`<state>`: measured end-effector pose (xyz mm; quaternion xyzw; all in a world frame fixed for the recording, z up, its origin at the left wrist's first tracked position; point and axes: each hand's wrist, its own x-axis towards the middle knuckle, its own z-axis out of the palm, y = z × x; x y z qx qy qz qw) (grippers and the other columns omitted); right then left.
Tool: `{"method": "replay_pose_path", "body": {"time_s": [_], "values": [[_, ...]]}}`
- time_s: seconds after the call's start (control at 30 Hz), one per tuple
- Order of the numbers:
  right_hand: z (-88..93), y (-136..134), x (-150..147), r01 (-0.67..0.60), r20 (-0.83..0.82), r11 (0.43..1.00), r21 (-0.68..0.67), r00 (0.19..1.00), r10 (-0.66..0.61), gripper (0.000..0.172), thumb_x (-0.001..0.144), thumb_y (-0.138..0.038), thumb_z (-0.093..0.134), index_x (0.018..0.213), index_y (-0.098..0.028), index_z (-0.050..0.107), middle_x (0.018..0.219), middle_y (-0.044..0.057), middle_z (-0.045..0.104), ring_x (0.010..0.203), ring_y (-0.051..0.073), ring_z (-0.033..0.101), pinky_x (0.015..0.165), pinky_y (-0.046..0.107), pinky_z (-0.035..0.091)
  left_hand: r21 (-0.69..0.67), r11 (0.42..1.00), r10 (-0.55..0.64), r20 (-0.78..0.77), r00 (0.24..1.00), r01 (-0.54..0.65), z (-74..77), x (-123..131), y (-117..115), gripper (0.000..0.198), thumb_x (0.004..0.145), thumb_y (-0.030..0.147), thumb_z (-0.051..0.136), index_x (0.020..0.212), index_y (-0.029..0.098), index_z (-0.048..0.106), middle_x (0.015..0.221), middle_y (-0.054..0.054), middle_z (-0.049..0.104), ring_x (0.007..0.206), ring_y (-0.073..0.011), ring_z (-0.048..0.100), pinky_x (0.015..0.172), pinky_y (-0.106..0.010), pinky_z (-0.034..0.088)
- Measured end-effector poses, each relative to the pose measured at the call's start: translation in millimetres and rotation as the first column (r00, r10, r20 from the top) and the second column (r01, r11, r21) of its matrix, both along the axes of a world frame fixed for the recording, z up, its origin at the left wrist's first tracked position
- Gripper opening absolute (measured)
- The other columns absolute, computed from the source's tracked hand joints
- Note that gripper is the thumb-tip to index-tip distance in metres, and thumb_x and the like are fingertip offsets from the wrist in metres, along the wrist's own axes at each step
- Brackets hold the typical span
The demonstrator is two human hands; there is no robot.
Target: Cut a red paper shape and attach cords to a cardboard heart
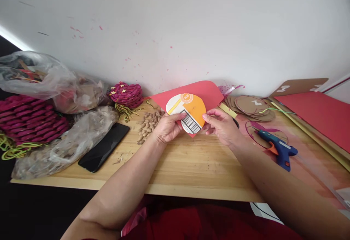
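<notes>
where wooden table meets white wall, a card is held.

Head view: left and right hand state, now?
Left hand: closed, pinching the round card at its left edge, against the red paper.
Right hand: closed, pinching the round card's right edge.

Bare left grip, bare right grip, unsleeved forearms, dark red garment

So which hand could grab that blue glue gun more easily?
Probably the right hand: the glue gun lies on the table to its right. The left hand would have to cross the printed cardboard cutout that both hands pinch.
</notes>
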<state>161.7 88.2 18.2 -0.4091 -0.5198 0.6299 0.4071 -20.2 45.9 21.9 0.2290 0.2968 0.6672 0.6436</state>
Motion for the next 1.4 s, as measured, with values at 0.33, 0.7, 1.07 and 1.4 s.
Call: {"method": "replay_pose_path", "body": {"time_s": [0.33,0.7,1.07,1.4], "values": [[4.5,-0.5,-0.1,0.049,-0.176,0.999,0.001,0.983,-0.048,0.044,0.077,-0.058,0.077,0.078,-0.019,0.057,0.074,0.002,0.071,0.061,0.015,0.072,0.049,0.02,0.052,-0.012,0.996,0.093,0.03,0.995,-0.092,1.6,-5.8,5.3,0.059,0.079,-0.007,0.057,0.136,0.013,0.059,0.121,-0.014,0.074,0.119,-0.0286,0.068,0.108,-0.045,0.052],[11.6,-14.8,0.9,-0.339,-0.045,0.939,-0.055,0.94,0.337,0.011,0.09,-0.022,0.066,0.083,-0.013,0.068,0.08,0.006,0.073,0.068,0.012,0.07,0.059,0.022,0.054,-0.058,0.984,0.168,0.002,0.986,-0.168,1.2,-9.9,9.6,0.05,0.082,-0.005,0.052,0.128,0.009,0.063,0.118,-0.014,0.075,0.12,-0.0284,0.067,0.107,-0.042,0.054],[4.2,-12.9,-1.3,-0.362,-0.137,0.93,0.056,0.92,0.367,0.02,0.08,-0.031,0.08,0.085,-0.014,0.07,0.078,0.002,0.072,0.07,0.014,0.073,0.058,0.022,0.056,-0.051,0.992,0.119,0.016,0.993,-0.118,0.6,-11.6,10.3,0.051,0.084,-0.004,0.047,0.132,0.007,0.06,0.115,-0.015,0.076,0.115,-0.0267,0.07,0.105,-0.042,0.054],[-1.6,-10.4,-4.0,-0.34,-0.112,0.936,0.088,0.93,0.349,0.029,0.08,-0.041,0.081,0.083,-0.015,0.069,0.075,0.002,0.072,0.067,0.013,0.07,0.056,0.022,0.053,-0.045,0.996,0.077,0.025,0.997,-0.075,0.7,-11.4,8.0,0.049,0.086,-0.002,0.046,0.132,0.004,0.06,0.11,-0.016,0.077,0.109,-0.0255,0.073,0.1,-0.038,0.058]]}}
